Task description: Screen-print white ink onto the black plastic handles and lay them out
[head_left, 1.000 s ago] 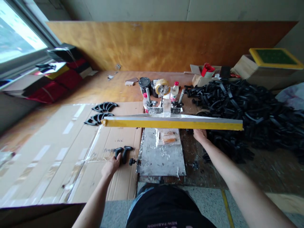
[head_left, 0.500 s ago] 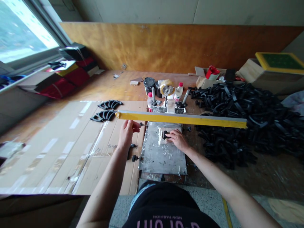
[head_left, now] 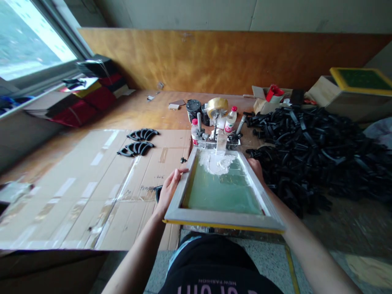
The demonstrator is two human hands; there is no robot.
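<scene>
A framed screen (head_left: 224,217) with green mesh lies lowered over the metal base, which it mostly hides. White paste is smeared on the mesh near its far end, below a clamp (head_left: 221,141). My left hand (head_left: 172,185) is at the frame's left edge, its fingers closed on it. On the right edge rests my right hand (head_left: 256,168), partly hidden by the frame, so its grip is unclear. A black curved piece (head_left: 158,193) lies on the cardboard just beside my left hand.
Cardboard (head_left: 101,204) covers the left of the table, with two groups of curved black pieces (head_left: 142,134) on it. A large heap of black parts (head_left: 306,139) fills the right. Bottles (head_left: 230,119), jars (head_left: 193,110) and a tape roll (head_left: 217,107) stand behind the clamp.
The framed screen has swung down from a raised, edge-on position. My right hand has left the small black piece on the base and moved to the frame's right side; my left hand is now at its left.
</scene>
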